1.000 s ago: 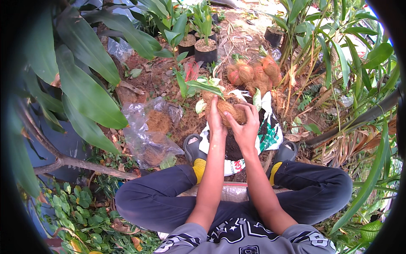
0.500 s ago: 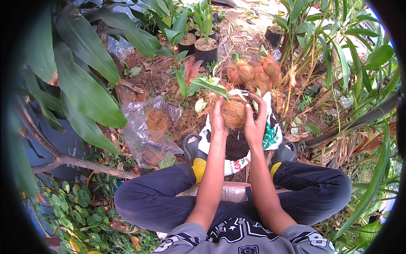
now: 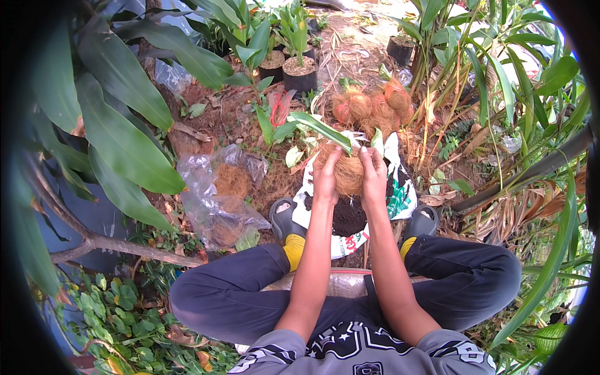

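Between my two hands is a round ball of brown coconut fibre [image 3: 350, 175], with a green leafy plant [image 3: 320, 130] at its top. My left hand [image 3: 325, 174] is curved round the ball's left side, its thumb up near the leaf. On the other side my right hand [image 3: 374, 175] presses against the fibre, thumb and fingers close together near the top. Below the ball lies an opened white bag [image 3: 302, 209] with dark soil [image 3: 349, 219] in it. The plant's base is hidden in the fibre.
Several fibre balls [image 3: 357, 105] lie in a heap beyond the bag. To the left, a clear plastic bag [image 3: 206, 209] holds loose brown fibre [image 3: 231, 180]. Black potted plants [image 3: 300, 81] stand farther back. Broad leaves [image 3: 125, 134] and a branch [image 3: 134, 248] reach in from the left.
Both hands have shifted their hold upward on the fibre ball, and their thumbs have come nearer its top. The leaf has tilted and moved slightly right.
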Demonstrator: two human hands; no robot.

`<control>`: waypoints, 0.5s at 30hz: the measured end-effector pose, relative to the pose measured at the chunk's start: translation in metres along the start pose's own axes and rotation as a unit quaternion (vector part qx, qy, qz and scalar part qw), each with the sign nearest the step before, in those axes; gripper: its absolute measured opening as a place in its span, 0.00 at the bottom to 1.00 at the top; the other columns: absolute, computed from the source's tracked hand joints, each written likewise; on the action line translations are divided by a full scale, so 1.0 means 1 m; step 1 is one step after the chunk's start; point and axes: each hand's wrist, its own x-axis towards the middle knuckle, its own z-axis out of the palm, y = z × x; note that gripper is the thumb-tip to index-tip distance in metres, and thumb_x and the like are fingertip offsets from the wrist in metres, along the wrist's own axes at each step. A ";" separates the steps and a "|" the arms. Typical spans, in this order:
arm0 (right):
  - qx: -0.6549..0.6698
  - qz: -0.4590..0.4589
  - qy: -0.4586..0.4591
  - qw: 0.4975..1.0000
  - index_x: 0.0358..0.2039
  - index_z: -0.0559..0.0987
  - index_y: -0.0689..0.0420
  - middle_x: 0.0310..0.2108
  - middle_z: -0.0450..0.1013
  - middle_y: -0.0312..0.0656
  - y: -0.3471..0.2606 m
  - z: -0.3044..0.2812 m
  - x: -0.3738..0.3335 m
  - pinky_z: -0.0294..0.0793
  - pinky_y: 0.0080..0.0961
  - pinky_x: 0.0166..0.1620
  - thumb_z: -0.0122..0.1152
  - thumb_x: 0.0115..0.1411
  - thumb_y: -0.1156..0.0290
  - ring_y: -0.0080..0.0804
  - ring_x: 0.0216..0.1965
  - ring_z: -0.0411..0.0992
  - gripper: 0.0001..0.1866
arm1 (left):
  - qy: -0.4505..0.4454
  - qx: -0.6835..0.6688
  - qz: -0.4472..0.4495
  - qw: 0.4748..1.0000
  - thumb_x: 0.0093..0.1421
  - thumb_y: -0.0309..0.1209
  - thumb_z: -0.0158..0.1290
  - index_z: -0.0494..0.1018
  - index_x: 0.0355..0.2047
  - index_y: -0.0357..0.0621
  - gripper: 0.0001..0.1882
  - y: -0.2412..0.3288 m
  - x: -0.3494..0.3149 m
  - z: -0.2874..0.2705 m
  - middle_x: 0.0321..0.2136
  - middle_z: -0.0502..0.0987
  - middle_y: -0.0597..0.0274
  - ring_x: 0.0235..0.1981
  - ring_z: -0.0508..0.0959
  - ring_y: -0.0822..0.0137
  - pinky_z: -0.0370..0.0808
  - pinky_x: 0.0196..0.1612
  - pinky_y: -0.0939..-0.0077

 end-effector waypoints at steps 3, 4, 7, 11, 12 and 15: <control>0.064 0.041 0.000 0.997 0.42 0.75 0.61 0.42 0.71 0.39 -0.005 0.000 0.002 0.61 0.23 0.53 0.50 0.65 0.67 0.24 0.46 0.66 0.12 | -0.005 0.028 0.010 1.000 0.62 0.30 0.51 0.71 0.50 0.35 0.17 -0.005 0.001 -0.003 0.46 0.75 0.58 0.46 0.76 0.69 0.74 0.49 0.74; 0.082 0.053 -0.005 0.995 0.44 0.75 0.61 0.44 0.71 0.40 -0.007 0.000 0.003 0.60 0.24 0.55 0.48 0.66 0.67 0.25 0.49 0.65 0.13 | -0.004 0.036 0.010 0.999 0.62 0.30 0.51 0.71 0.50 0.35 0.17 -0.006 0.001 -0.004 0.46 0.75 0.58 0.46 0.76 0.69 0.73 0.49 0.74; 0.040 0.072 -0.084 0.993 0.49 0.74 0.61 0.49 0.71 0.42 0.002 -0.011 0.008 0.56 0.25 0.60 0.45 0.66 0.67 0.29 0.55 0.63 0.16 | 0.001 0.041 -0.003 0.999 0.62 0.30 0.51 0.70 0.50 0.35 0.18 -0.012 0.004 -0.009 0.46 0.75 0.59 0.47 0.75 0.69 0.72 0.50 0.74; -0.016 0.041 -0.120 0.992 0.53 0.72 0.63 0.50 0.71 0.43 0.012 -0.011 0.010 0.55 0.25 0.61 0.42 0.67 0.66 0.28 0.56 0.63 0.20 | -0.015 0.004 -0.020 1.000 0.63 0.31 0.50 0.70 0.51 0.35 0.18 -0.013 0.005 -0.015 0.46 0.75 0.60 0.47 0.75 0.69 0.72 0.50 0.74; -0.019 0.049 -0.123 0.991 0.54 0.72 0.65 0.49 0.72 0.43 0.010 -0.010 0.009 0.57 0.25 0.60 0.42 0.67 0.65 0.29 0.54 0.65 0.21 | -0.016 0.010 -0.058 0.998 0.63 0.32 0.49 0.69 0.52 0.35 0.18 -0.011 0.006 -0.018 0.47 0.74 0.60 0.47 0.75 0.70 0.72 0.51 0.74; -0.044 0.085 -0.099 0.990 0.54 0.71 0.65 0.49 0.72 0.43 0.013 -0.013 0.010 0.59 0.25 0.58 0.43 0.67 0.64 0.28 0.52 0.66 0.22 | -0.005 0.041 -0.084 0.996 0.63 0.31 0.49 0.66 0.54 0.38 0.20 -0.012 0.009 -0.022 0.48 0.73 0.60 0.48 0.74 0.70 0.71 0.51 0.74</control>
